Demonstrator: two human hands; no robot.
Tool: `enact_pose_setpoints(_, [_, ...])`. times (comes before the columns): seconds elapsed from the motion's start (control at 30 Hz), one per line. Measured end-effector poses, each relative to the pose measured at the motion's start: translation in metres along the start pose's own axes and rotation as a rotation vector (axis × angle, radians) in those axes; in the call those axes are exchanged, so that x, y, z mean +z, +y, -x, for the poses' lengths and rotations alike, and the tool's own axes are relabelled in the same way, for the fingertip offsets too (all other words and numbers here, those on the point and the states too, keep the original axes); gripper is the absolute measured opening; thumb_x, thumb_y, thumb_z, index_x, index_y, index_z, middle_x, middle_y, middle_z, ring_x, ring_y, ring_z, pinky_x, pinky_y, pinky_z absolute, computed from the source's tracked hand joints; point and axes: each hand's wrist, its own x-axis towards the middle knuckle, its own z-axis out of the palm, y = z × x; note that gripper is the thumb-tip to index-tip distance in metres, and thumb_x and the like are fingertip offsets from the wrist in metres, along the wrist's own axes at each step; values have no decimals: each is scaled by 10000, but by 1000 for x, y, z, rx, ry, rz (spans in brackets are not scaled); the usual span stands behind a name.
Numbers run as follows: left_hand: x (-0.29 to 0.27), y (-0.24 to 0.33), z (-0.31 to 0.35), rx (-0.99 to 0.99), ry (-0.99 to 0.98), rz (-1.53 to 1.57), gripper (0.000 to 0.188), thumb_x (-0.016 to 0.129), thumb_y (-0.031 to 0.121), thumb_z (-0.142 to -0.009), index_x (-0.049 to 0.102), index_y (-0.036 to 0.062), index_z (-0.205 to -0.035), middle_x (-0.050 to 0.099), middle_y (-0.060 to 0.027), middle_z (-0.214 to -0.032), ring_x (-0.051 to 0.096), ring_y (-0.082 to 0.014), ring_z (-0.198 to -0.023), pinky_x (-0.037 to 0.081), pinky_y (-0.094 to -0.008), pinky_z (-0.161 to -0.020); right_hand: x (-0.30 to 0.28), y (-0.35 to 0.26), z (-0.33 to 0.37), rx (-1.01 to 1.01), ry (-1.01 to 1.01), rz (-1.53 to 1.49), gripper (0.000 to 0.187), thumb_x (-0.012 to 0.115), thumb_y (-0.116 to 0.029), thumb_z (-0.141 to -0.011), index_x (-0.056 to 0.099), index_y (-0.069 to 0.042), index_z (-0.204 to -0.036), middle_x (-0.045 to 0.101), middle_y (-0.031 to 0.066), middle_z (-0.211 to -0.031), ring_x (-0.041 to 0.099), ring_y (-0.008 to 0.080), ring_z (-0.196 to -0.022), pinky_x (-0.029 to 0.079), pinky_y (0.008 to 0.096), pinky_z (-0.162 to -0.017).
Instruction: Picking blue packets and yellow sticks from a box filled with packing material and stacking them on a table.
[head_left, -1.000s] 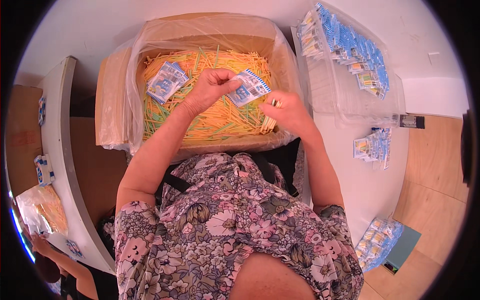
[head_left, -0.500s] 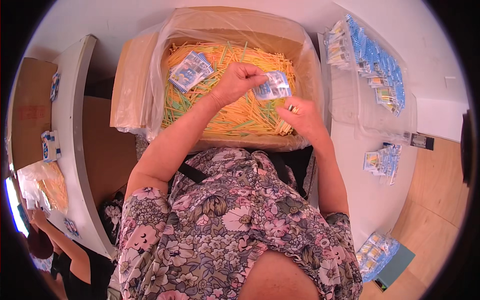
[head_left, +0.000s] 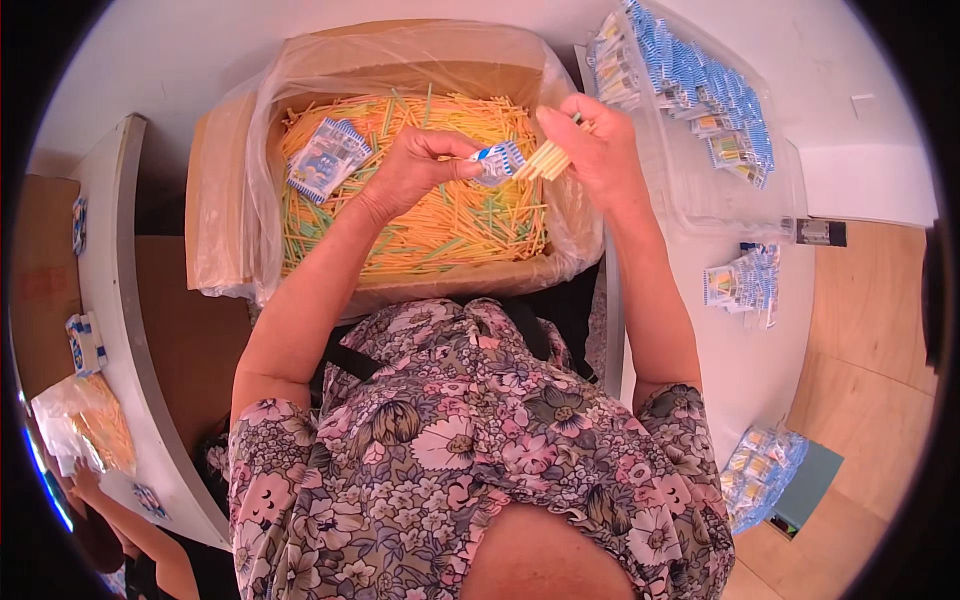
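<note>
My left hand [head_left: 420, 170] pinches a small blue and white plastic packet [head_left: 497, 162] by its left side, above the carton. In my right hand [head_left: 598, 150] is a bundle of thin pale-yellow sticks [head_left: 546, 160], their ends pointing down and left against the packet's right end. Whether any stick tip is inside the packet I cannot tell. Below lies a plastic-lined cardboard box [head_left: 400, 40] full of loose orange, yellow and green sticks [head_left: 430, 225]. A few more blue and white packets [head_left: 328, 160] rest on those sticks at the left.
At the right, a clear plastic bin [head_left: 690, 200] holds rows of filled packets [head_left: 700, 80]; a small pile of packets [head_left: 745, 285] lies nearer. A blue bag of packets [head_left: 760, 475] sits lower right. On the left table [head_left: 125, 300], a person's arm [head_left: 140, 530] reaches near a clear bag [head_left: 90, 420].
My right hand has risen and turned, bringing the stick bundle up to the packet's right end. The packet is now tilted and bunched in my left hand. The whole view has shifted slightly.
</note>
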Motion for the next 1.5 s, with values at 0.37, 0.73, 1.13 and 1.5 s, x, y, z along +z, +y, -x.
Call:
enact_pose_setpoints(0.37, [4,6,2,-54,-102,-47,156,678,50,-807,697,11,-957,685,-40,-897,609,-101,-834,491,-252,-792,1,-2,-8,-33,-2,298,230,650,-185,-834,569,-29,-687,515,-47,-587,432,12,-571,334,212,-485])
enact_pose_setpoints(0.73, [5,-3,2,-107,-38,90,192,638,157,-874,692,4,-977,679,-23,-889,587,-85,-845,462,-257,-825,24,-18,4,-180,-25,318,369,693,-353,-781,564,-7,-764,514,89,-518,481,197,-471,379,339,-462])
enact_pose_setpoints(1.13, [-24,31,12,-45,55,-325,228,671,162,-837,686,13,-1009,687,-34,-920,585,-70,-822,477,-245,-755,-27,-24,122,-182,183,458,119,642,-68,-834,621,3,-927,632,42,-792,570,89,-693,462,243,-617])
enact_pose_setpoints(1.5, [-125,0,42,-370,362,-1608,470,757,222,-691,572,74,-1097,646,-113,-918,608,-308,-906,476,-425,-764,-300,116,246,417,680,713,208,637,-144,-857,609,26,-975,593,11,-797,492,84,-668,402,216,-557])
